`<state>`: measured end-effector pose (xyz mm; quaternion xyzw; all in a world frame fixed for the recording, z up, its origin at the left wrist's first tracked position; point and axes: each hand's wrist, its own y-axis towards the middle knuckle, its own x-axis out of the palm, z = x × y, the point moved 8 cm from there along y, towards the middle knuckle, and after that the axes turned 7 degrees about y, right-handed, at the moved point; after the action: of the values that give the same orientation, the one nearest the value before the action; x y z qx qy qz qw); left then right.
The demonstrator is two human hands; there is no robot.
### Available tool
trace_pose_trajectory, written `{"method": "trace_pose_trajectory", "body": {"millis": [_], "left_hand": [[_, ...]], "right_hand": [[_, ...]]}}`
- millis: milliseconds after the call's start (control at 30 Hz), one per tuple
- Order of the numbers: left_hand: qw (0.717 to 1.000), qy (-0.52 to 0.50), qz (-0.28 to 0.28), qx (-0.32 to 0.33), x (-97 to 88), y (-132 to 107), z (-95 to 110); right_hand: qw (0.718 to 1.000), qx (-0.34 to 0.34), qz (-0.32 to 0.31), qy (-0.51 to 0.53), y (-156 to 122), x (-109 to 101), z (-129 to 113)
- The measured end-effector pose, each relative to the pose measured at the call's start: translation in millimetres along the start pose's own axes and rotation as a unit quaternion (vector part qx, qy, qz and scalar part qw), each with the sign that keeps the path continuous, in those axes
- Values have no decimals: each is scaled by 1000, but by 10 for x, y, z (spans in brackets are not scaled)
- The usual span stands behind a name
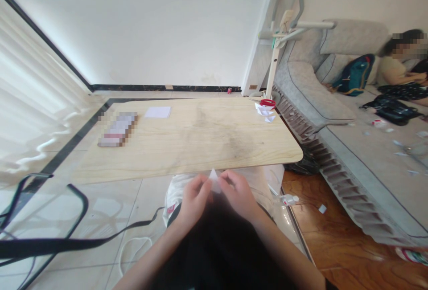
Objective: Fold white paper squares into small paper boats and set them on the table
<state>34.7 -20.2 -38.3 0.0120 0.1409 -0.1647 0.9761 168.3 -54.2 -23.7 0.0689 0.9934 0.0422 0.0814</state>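
Note:
Between my two hands, just off the table's near edge, is a small piece of folded white paper (214, 182) with a pointed triangular top. My left hand (196, 193) pinches its left side, and my right hand (236, 192) grips its right side. On the wooden table (180, 147) lies a stack of white paper (158, 112) toward the back left. At the far right corner sit several folded white paper pieces (265, 112), with red-handled scissors (268, 103) on top of them.
A blurred-out flat object (118, 129) lies on the table's left. On the right stands a grey sofa (337, 147) with a backpack (356, 75) and a seated person (399, 69). A plastic bottle (289, 199) lies on the floor, and a black strap (83, 242) crosses at left.

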Motion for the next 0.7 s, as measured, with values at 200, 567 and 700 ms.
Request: {"method": "trace_pose_trajectory", "body": {"millis": [200, 567, 700], "left_hand": [[999, 18, -14, 31, -10, 32, -38], [999, 28, -35, 30, -66, 132, 103], [999, 29, -14, 42, -87, 136, 62]], "right_hand": [[999, -11, -12, -34, -1, 17, -13], [995, -11, -90, -37, -36, 120, -58], [999, 3, -44, 0, -8, 51, -15]]}}
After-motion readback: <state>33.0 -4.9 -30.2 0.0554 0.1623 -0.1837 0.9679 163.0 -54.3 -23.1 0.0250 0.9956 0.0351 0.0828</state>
